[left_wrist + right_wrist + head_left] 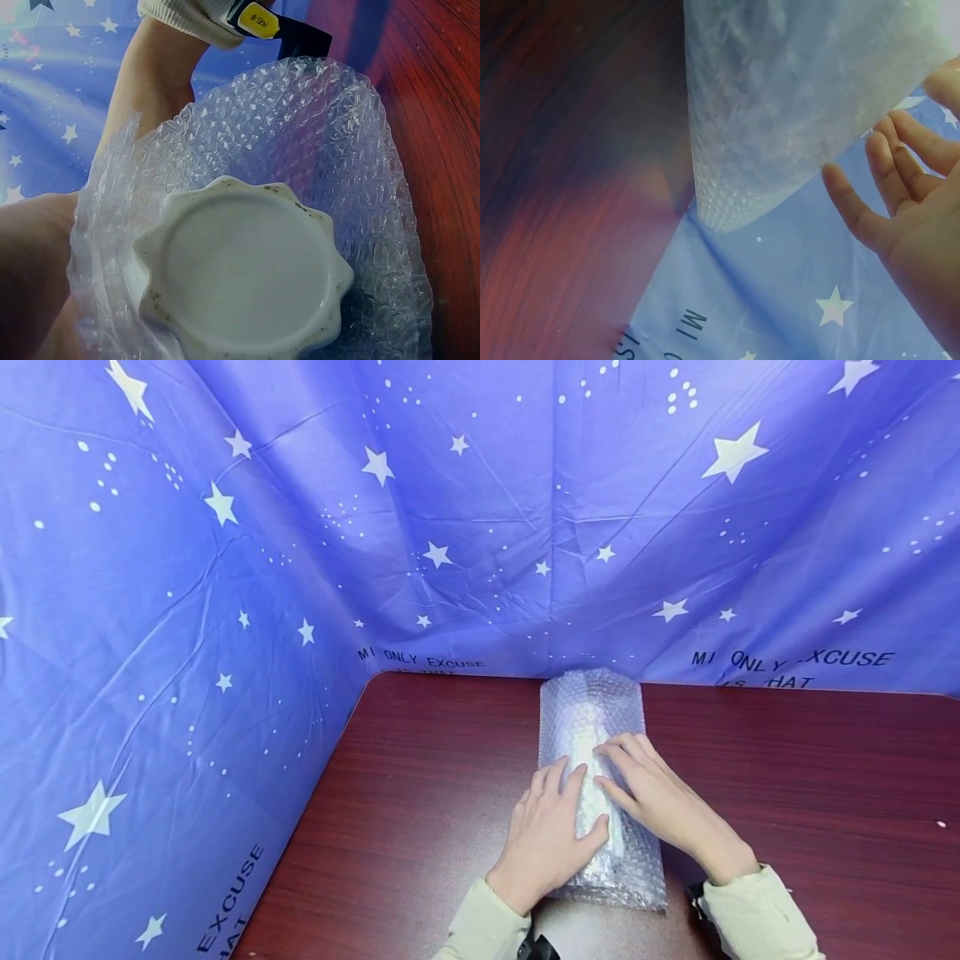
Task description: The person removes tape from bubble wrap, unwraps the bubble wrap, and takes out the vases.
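A clear sheet of bubble wrap (558, 714) is folded around a pale object lying lengthwise on the table. From the left wrist view, a white scalloped base (244, 270) faces out of the wrap's near end; the rest of the object is blurred by the plastic. My left hand (546, 839) rests on the wrap's left side with fingers spread. On the right side, my right hand (660, 797) touches the wrap with its fingertips. The right wrist view shows its fingers (851, 202) extended and slightly bent along the wrap.
The dark red wood-grain table (420, 793) extends to both sides of the wrap. A blue curtain (480, 510) with white stars hangs behind the table and along its left edge. The wrap's far end lies at the table's back edge.
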